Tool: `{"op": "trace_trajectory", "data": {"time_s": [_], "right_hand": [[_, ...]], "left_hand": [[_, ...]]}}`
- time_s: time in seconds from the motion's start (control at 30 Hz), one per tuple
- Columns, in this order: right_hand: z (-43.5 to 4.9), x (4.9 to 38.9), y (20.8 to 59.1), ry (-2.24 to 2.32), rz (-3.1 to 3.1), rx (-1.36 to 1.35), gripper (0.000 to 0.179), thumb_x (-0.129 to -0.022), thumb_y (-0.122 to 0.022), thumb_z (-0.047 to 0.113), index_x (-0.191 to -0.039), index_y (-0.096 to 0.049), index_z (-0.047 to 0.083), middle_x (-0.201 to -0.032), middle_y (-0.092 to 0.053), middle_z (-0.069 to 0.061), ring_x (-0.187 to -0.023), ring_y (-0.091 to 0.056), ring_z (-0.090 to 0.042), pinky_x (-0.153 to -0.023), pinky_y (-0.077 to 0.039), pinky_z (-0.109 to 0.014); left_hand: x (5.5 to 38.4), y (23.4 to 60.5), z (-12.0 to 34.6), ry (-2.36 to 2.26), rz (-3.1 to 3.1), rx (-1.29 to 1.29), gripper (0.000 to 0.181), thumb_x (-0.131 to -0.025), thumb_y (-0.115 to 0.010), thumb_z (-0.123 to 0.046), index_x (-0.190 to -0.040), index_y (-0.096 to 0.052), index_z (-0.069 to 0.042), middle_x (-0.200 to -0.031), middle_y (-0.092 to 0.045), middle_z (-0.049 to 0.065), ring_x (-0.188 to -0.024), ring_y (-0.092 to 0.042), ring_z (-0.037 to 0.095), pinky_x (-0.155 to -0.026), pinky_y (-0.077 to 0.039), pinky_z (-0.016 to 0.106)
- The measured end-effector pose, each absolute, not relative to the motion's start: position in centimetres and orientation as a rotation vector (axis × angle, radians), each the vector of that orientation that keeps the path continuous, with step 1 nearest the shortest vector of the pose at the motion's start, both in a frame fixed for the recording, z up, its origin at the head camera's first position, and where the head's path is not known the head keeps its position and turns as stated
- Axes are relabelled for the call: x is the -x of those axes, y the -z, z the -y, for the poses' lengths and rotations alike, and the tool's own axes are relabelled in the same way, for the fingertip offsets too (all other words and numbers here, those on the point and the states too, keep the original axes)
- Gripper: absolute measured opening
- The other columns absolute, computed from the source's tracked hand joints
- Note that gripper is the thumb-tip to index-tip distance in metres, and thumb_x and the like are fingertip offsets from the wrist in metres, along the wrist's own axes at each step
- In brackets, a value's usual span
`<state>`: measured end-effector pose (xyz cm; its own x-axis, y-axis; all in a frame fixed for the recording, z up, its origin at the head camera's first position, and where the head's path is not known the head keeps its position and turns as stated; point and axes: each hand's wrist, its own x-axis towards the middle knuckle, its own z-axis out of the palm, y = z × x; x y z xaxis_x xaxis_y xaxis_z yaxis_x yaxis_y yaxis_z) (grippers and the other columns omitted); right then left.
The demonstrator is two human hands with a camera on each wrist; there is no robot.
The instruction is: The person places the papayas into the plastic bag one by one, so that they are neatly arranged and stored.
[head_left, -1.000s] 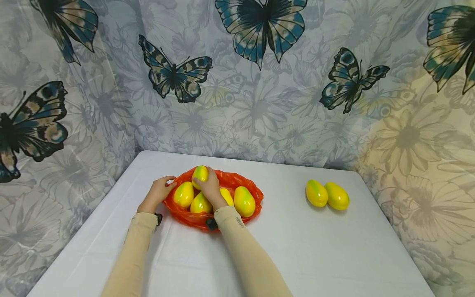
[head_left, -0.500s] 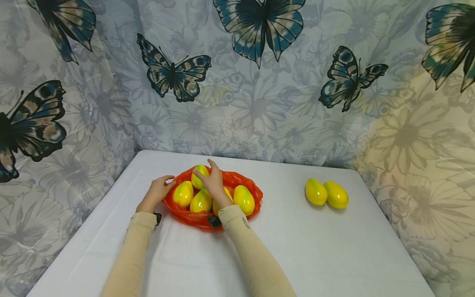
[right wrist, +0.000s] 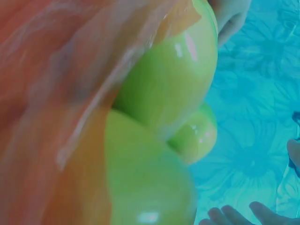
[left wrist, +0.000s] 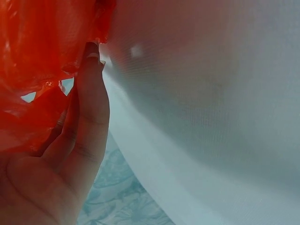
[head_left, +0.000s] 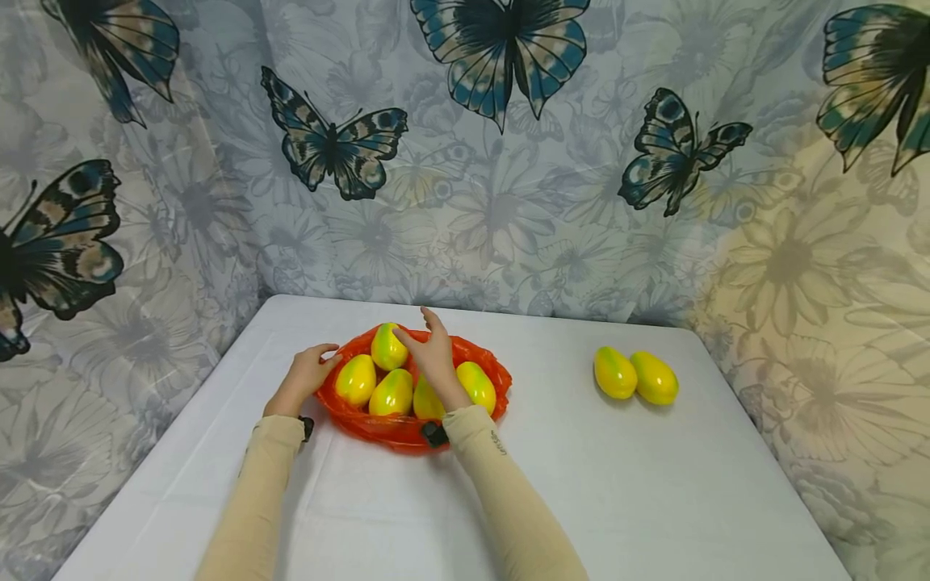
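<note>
Beige sleeves (head_left: pixel 519 500) nearest, stretched over the near side of the red plastic bag (head_left: pixel 388 432), one angled to the bag's left end, the other to its front rim. Small black device (head_left: pixel 308 428) at the left wrist, just left of the bag; second black device (head_left: pixel 434 436) at the right wrist, overlapping the bag's near rim in the head view. White table cover (head_left: pixel 363 524) beneath the bag and on all sides of it. Inside the bag's mouth, glossy yellow fruits with a green tinge, five in sight: front middle fruit (head_left: pixel 392 394) just behind the near rim; next fruit (head_left: pixel 427 401) to its right, partly hidden by the right wrist; right-end fruit (head_left: pixel 478 387) toward the bag's right side; left-end fruit (head_left: pixel 356 381) toward the left rim; back fruit (head_left: pixel 387 347) by the far rim. Left hand (head_left: pixel 299 381) at the bag's left rim, fingers extended with a slight bend and touching the film. Right hand (head_left: pixel 434 361) above the bag, right of the back fruit, thumb and fingers spread wide, nothing held; contact between thumb tip and back fruit hard to tell. Right of the bag, well apart from it, two more yellow fruits on the cover, left loose fruit (head_left: pixel 615 373) and right loose fruit (head_left: pixel 655 378), side by side and touching. Past the bag's far rim, grey-blue floral backdrop (head_left: pixel 501 234), dark butterflies (head_left: pixel 334 153) printed across it.
</note>
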<state>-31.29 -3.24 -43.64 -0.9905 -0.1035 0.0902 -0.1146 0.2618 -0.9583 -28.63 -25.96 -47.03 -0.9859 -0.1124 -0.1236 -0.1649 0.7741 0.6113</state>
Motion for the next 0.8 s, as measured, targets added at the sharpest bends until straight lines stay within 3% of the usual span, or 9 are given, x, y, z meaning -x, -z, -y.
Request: {"op": "trace_trajectory", "data": {"time_s": [0.8], "right_hand": [[-3.9,31.8,43.3,-1.875,2.363,-0.187,0.067,-0.088,-0.072,0.032,-0.145,-0.045,0.009,-0.149,-0.046,-0.013,-0.14,-0.04,-0.032,-0.114,-0.036,-0.052]], "left_hand": [[28.4,46.8,25.9,-1.012,-2.891,0.189,0.048,-0.103,-0.047,-0.026,-0.142,-0.046,0.002,-0.136,-0.052,0.032,-0.117,-0.055,0.043,-0.097,-0.051,0.052]]}}
